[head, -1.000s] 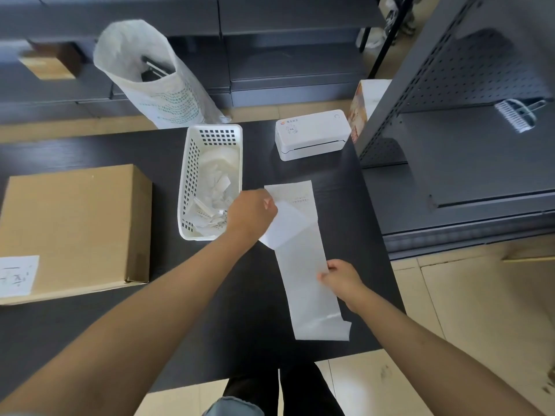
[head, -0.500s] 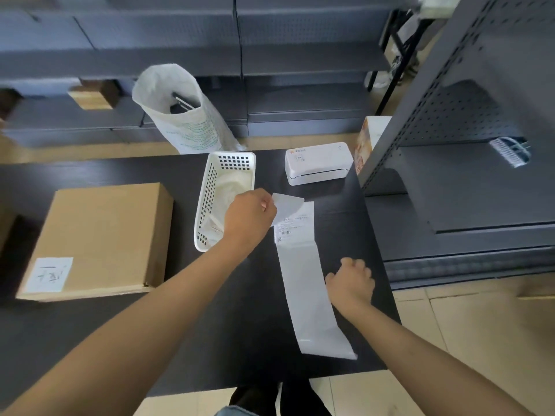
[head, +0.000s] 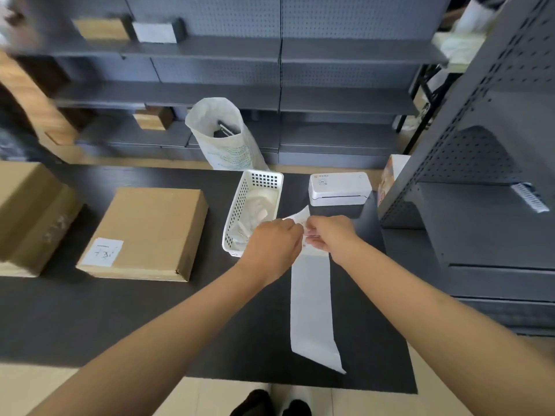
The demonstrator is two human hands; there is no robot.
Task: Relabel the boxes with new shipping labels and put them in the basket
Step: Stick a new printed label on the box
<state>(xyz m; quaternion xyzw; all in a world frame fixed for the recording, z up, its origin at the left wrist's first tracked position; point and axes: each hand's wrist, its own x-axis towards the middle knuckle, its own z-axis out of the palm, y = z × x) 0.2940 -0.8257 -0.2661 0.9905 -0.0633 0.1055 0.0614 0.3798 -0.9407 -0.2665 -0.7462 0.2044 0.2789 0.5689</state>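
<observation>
A long white label strip (head: 310, 304) lies on the black table (head: 120, 319), running toward me from the white label printer (head: 339, 189). My left hand (head: 271, 243) and my right hand (head: 329, 232) meet at its far end, both pinching a printed shipping label (head: 298, 217) that curls up off the strip. A flat cardboard box (head: 147, 232) with a small white label (head: 103, 252) on its near corner sits at the left. A white plastic basket (head: 255, 202) holding paper scraps stands between box and printer.
A second, larger cardboard box (head: 27, 211) lies at the far left edge. A white paper bag (head: 222, 136) stands behind the table. Grey metal shelving (head: 480, 175) rises close on the right and along the back, with small boxes on it.
My right hand left the middle of the strip and moved up to join my left hand at the label. The camera tilted upward, showing more shelving.
</observation>
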